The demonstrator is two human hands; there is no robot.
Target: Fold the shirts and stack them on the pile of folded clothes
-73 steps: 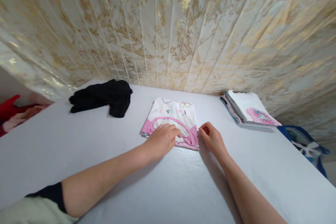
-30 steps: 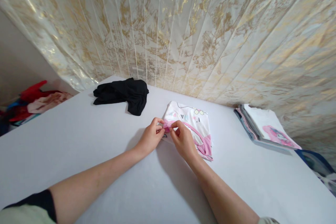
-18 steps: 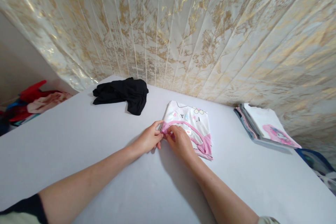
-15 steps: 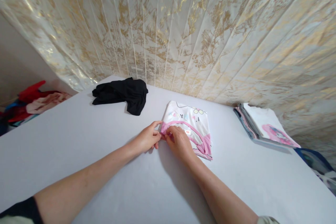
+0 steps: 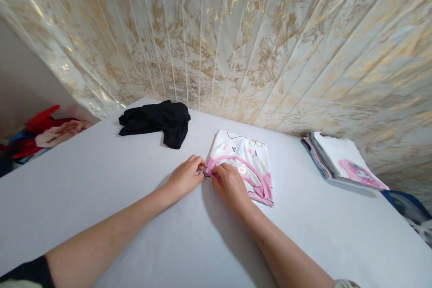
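A white T-shirt (image 5: pixel 261 157) with pink trim, letters and a yellow flower print lies folded into a rough square on the white surface. Its pink round neckline faces me. At the shirt's near left corner, my left hand (image 5: pixel 186 173) has thumb and forefinger pinched on the edge, where a small dark bit shows. My right hand (image 5: pixel 230 183) rests over the same corner from the right, fingers bent and closed on the pink cloth. Its fingertips are partly hidden behind the hand.
A crumpled black garment (image 5: pixel 158 119) lies at the back left. To the right stands a stack of folded clothes (image 5: pixel 347 162), a white one on top. Colourful clothes (image 5: pixel 50 132) are heaped beyond the left edge. A gold-patterned curtain (image 5: pixel 216 45) hangs along the back.
My left hand has shifted slightly left and up along the shirt's corner, its fingers drawn in. My right hand has barely moved. The T-shirt stays in place.
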